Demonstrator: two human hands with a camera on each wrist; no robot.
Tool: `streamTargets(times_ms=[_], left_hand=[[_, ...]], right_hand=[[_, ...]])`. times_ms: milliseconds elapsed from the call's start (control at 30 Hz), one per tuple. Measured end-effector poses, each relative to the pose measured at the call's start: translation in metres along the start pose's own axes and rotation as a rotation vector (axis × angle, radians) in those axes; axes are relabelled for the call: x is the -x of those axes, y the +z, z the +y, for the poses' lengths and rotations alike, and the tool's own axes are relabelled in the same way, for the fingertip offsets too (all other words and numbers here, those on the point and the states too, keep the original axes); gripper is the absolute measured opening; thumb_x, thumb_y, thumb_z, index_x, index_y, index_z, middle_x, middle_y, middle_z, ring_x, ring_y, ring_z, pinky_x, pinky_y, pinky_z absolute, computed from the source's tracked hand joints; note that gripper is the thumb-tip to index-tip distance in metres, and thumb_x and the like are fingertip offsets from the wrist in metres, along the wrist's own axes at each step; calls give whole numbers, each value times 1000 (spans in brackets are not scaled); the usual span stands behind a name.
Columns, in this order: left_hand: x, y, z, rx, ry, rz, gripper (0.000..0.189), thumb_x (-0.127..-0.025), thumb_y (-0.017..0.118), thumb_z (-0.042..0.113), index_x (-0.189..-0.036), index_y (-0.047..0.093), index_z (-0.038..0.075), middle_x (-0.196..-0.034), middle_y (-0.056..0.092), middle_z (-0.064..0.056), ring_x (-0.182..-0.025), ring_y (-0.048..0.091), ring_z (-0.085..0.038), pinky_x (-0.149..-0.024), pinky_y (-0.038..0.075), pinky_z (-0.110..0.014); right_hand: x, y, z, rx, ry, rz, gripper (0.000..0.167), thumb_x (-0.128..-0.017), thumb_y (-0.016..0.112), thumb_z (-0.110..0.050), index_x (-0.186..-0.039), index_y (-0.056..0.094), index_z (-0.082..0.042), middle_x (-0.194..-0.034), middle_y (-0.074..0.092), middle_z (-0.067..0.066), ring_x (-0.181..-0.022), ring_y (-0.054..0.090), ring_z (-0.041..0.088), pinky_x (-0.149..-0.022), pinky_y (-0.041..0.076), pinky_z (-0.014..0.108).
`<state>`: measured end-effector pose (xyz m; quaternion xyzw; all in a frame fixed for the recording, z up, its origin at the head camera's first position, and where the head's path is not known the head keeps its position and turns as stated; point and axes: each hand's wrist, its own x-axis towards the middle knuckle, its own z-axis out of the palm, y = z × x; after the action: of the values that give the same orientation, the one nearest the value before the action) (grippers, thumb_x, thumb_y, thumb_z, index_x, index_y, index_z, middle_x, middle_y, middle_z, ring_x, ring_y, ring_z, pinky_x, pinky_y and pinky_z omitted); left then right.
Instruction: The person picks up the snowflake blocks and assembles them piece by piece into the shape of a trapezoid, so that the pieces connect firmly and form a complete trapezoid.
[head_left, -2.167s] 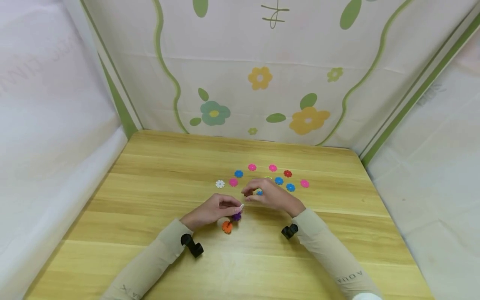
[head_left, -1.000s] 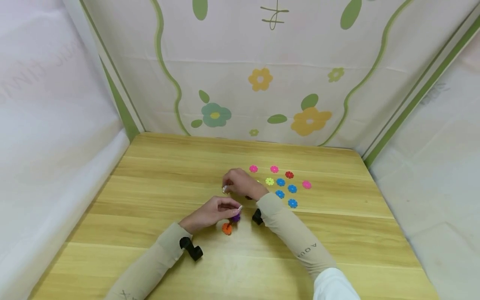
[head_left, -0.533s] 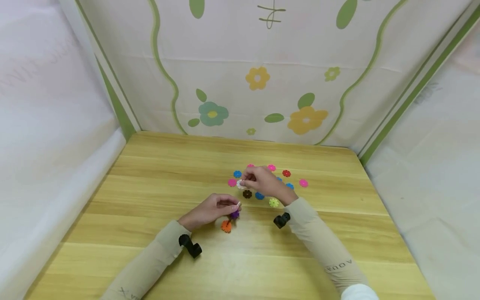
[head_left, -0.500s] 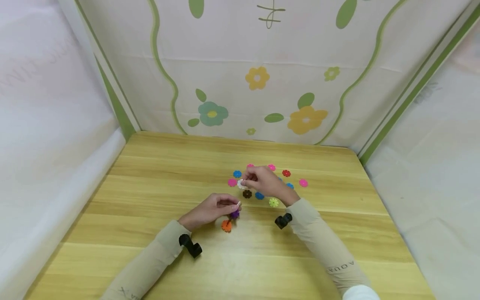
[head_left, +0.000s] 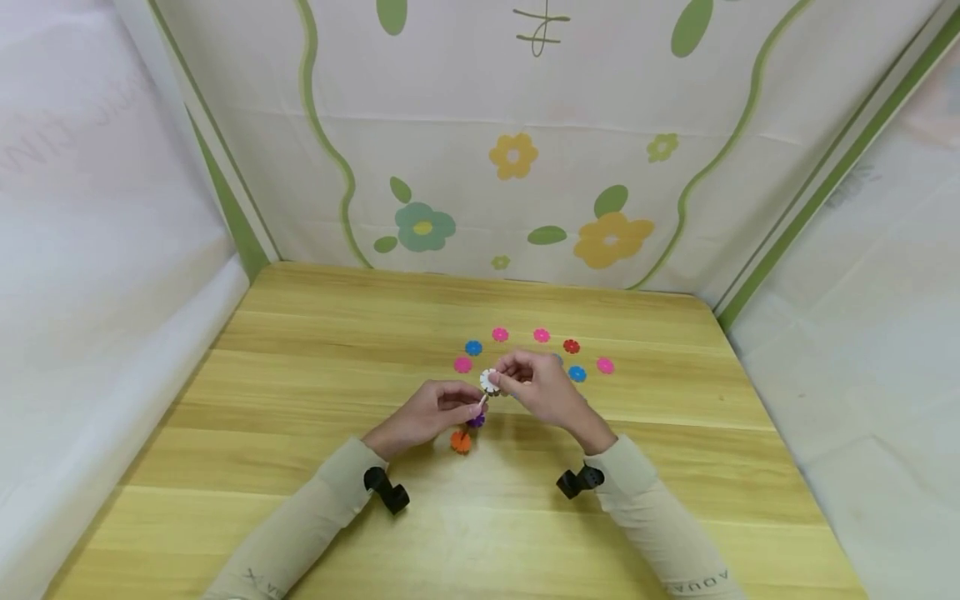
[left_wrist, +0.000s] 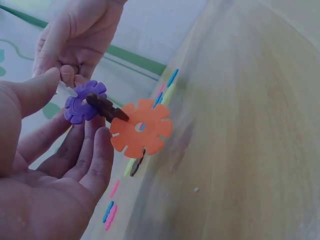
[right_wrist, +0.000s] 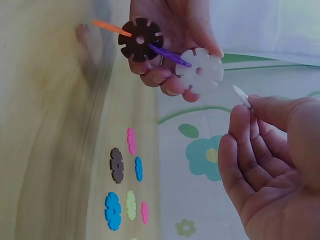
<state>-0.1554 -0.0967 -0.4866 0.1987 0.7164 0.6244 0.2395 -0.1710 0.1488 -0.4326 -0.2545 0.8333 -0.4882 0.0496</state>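
My left hand (head_left: pixel 431 414) pinches a chain of slotted snowflake discs by its white end disc (right_wrist: pixel 212 75). A purple disc (left_wrist: pixel 75 111), a brown disc (right_wrist: pixel 135 48) and an orange disc (left_wrist: pixel 152 125) follow on, slotted into one another at angles. Between thumb and fingers, my right hand (head_left: pixel 546 390) pinches a loose white disc (head_left: pixel 489 382), raised above the table close to the chain's white end. The right wrist view shows this loose disc edge-on, with a small gap between it and the chain.
Loose discs lie flat on the wooden table (head_left: pixel 300 375) beyond the hands: several pink discs (head_left: pixel 500 334), blue discs (head_left: pixel 473 347) and a red disc (head_left: pixel 572 346). A brown disc (right_wrist: pixel 116 165) and a yellow-green disc (right_wrist: pixel 131 205) show in the right wrist view. Printed cloth (head_left: pixel 465 108) walls the back.
My right hand reached left, picked the loose white disc off the table, drew it right, and now holds it beside the chain. My left hand kept its grip, the chain tilting slightly.
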Motion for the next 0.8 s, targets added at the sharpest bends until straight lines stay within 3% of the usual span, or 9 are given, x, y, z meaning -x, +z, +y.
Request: streamTargets(times_ms=[133, 300, 533, 800], left_hand=[[1, 1, 3, 9, 17, 3, 46, -107, 65, 32, -140, 63, 1, -136, 69, -20, -122, 69, -22, -102, 58, -32], [2, 4, 3, -27, 47, 30, 39, -108, 64, 26, -137, 66, 0, -132, 71, -17, -119, 71, -23, -99, 59, -30], [0, 12, 2, -107, 135, 93, 32, -108, 61, 15, -133, 68, -4, -128, 72, -26, -113, 74, -27, -94, 60, -26], [-1, 19, 1, -147, 162, 166, 30, -108, 58, 7, -132, 69, -6, -124, 75, -26, -109, 75, -32, -91, 62, -27]], right_hand=[[2, 3, 2, -18, 9, -2, 12, -102, 73, -23, -99, 75, -11, -88, 76, 7, -78, 71, 34, -66, 57, 25], [4, 8, 4, -11, 32, -10, 14, -102, 73, -24, -101, 75, -10, -91, 77, 14, -80, 71, 32, -68, 58, 25], [8, 18, 9, 6, 17, 66, 11, -100, 76, -19, -97, 75, -8, -88, 76, 11, -74, 68, 18, -64, 57, 25], [7, 25, 16, -19, -28, 127, 8, -97, 78, -15, -93, 76, -8, -84, 76, 13, -71, 71, 27, -61, 57, 24]])
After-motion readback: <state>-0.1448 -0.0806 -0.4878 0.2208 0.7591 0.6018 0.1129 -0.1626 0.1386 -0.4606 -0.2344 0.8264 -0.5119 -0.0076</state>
